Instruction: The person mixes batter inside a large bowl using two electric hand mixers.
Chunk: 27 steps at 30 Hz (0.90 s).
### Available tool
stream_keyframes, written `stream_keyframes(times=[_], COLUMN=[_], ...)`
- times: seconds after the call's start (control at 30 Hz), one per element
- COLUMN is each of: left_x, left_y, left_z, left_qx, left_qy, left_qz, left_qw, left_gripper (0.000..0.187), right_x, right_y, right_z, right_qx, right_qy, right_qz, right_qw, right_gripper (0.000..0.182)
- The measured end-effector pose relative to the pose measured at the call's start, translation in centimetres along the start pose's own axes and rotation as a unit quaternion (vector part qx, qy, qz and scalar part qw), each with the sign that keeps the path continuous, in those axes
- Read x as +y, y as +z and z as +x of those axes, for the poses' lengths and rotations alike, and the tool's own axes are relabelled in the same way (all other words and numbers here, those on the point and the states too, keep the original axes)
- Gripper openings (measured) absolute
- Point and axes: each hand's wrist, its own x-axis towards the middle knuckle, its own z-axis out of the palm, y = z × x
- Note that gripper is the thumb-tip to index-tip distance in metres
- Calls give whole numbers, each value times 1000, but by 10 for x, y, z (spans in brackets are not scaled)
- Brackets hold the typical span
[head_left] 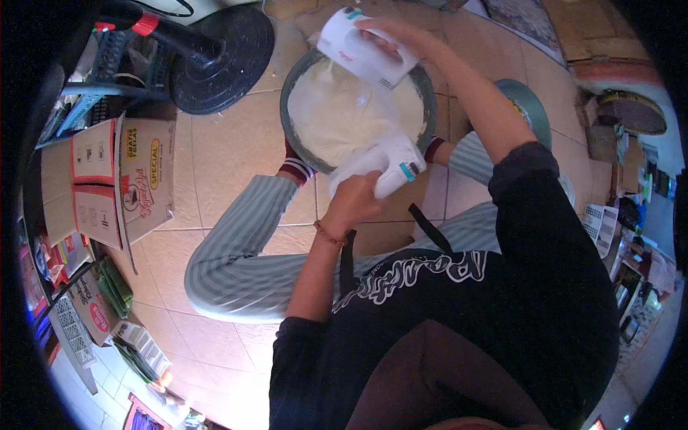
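A wide grey basin [287, 115] on the floor holds a pale, creamy batter [322, 115]. My left hand [355, 204], with a beaded bracelet at the wrist, is wrapped round the handle of a white hand mixer [408, 159] at the basin's near rim. A second white hand mixer [340, 36] is gripped by my right hand [398, 37] over the far rim. Both mixers lean inward over the batter. Their beaters are blurred or hidden, so how deep they reach cannot be seen.
My striped-trousered legs [244, 258] are spread around the basin on the tiled floor [208, 193]. An open cardboard box [147, 179] stands left, near a round black base [229, 64]. A green round stool or lid [530, 107] is at the right, with shelves beyond.
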Motion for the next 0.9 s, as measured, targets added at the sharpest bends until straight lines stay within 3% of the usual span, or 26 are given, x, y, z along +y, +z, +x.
stream_keyframes(times=[0.07,0.13,0.23,0.27,0.37,0.47,0.57,0.67,0.8,0.87,0.9], left_x=[6,4,5,6,2,13,14,11,17,17,14], left_y=[-1,6,8,8,10,5,10,15,10,11,16], left_z=[2,3,4,4,6,5,5,4,4,6,6], left_qx=[-1,34,71,80,27,28,34,71,53,33,74], left_qy=[1,29,54,61,30,-7,-9,17,-16,-32,-1], left_qz=[-19,-34,-47,-49,-90,-88,-133,-139,-139,-155,-158], left_qw=[1000,998,995,994,995,996,991,988,989,987,985], left_gripper=[50,46,43,43,53,54,55,57,58,58,52], right_x=[-13,-17,-34,-38,-47,-44,-32,-39,-27,-24,-26], right_y=[13,22,44,52,79,102,122,148,174,180,183], right_z=[16,37,45,52,62,78,77,71,63,51,43], right_qx=[-49,-131,-179,-236,-278,-404,-446,-540,-621,-619,-618], right_qy=[44,33,-21,12,27,59,6,45,72,80,85], right_qz=[-44,-57,-207,-189,-290,-320,-332,-414,-459,-470,-476], right_qw=[997,989,962,953,915,855,832,731,631,624,620], right_gripper=[38,42,46,45,44,44,44,43,41,40,40])
